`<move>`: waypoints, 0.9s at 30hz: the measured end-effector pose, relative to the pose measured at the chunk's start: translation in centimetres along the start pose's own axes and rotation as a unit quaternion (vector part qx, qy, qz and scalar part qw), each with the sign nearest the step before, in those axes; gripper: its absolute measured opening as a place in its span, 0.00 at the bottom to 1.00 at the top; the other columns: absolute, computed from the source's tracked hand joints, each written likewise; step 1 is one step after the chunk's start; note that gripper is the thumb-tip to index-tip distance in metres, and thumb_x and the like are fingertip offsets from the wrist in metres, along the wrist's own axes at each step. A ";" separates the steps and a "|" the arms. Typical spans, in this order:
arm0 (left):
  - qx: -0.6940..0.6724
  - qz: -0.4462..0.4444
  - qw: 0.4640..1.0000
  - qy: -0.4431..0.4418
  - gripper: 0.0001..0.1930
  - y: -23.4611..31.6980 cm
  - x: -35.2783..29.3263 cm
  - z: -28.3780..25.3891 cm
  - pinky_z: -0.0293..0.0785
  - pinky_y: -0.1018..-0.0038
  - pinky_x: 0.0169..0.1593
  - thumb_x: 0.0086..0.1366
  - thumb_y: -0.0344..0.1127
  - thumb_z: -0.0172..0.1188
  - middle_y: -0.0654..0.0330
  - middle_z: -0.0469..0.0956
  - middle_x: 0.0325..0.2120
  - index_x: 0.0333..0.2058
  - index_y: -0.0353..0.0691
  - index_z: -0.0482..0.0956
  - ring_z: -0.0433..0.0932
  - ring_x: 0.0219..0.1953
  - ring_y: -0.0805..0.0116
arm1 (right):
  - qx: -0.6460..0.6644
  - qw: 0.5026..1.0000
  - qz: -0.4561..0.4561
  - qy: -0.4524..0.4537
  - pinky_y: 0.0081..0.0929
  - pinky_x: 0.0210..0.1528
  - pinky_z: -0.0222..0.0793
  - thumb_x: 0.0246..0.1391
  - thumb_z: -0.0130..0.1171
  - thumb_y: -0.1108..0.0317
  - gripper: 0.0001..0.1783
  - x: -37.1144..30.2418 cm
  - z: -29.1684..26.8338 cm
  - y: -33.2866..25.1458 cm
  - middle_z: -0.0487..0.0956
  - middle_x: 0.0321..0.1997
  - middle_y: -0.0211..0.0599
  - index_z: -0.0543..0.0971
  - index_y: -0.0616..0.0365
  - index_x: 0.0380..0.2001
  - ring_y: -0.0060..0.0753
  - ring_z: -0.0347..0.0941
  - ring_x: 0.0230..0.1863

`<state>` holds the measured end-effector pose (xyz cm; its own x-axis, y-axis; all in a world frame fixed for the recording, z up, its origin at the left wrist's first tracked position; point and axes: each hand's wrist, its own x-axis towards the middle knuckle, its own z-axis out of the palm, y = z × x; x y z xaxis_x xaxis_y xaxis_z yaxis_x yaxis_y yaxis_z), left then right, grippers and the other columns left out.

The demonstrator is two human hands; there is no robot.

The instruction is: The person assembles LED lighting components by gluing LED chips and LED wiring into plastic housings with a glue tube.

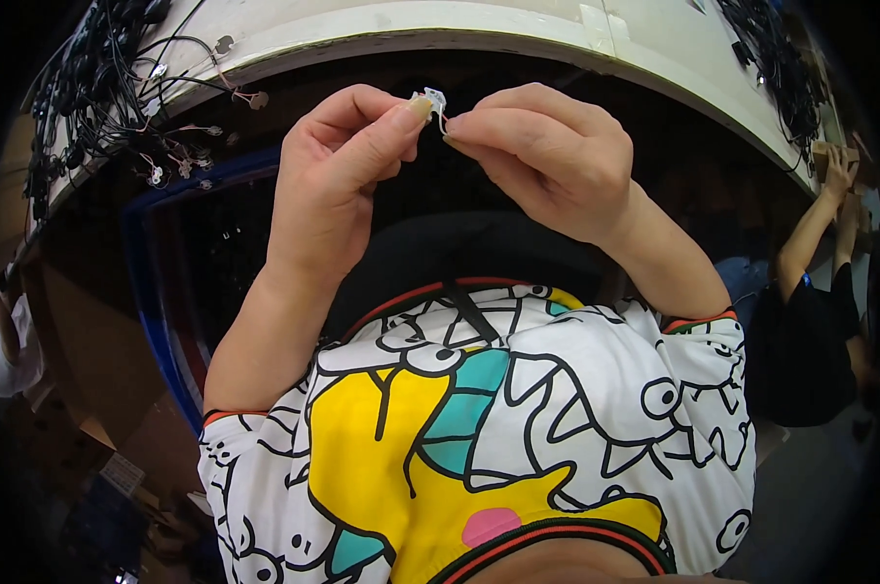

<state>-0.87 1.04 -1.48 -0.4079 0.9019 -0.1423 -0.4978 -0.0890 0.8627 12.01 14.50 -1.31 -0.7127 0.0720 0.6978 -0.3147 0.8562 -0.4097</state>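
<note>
Both of my hands are raised in front of me, just short of the table's near edge. Between the thumb and fingers of my left hand (338, 170) is a small whitish part (436, 97), mostly covered by the thumb; its exact kind is too small to tell. A thin pale wire (443, 123) runs down from it toward my right hand (562, 156). The right thumb and fingertips are pinched together on that wire's lower end. The two hands stand close to each other, with only the wire spanning the gap.
A white table (498, 27) curves across the top. Bundles of black cables (94, 92) with small connector ends hang over its left side, and more black cables (779, 73) lie at right. A blue-rimmed bin (148, 282) stands below left. Co-workers (800, 331) are at both sides.
</note>
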 end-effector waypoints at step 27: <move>0.272 0.064 0.958 -0.070 0.29 -2.5 0.6 -1.8 0.64 0.79 0.48 0.43 0.25 0.66 0.62 0.70 0.37 0.45 0.37 0.65 0.69 0.42 0.73 | 0.354 0.838 0.409 -0.072 0.14 0.28 0.70 0.53 0.53 0.65 0.10 2.8 -1.0 -0.1 0.76 0.26 0.32 0.75 0.61 0.33 0.18 0.72 0.23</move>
<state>-1.29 1.08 -4.56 -0.3144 0.9492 0.0156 0.0373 -0.0041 0.9993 10.72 15.13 1.29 -0.9239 0.3802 -0.0439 0.0590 0.0282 -0.9979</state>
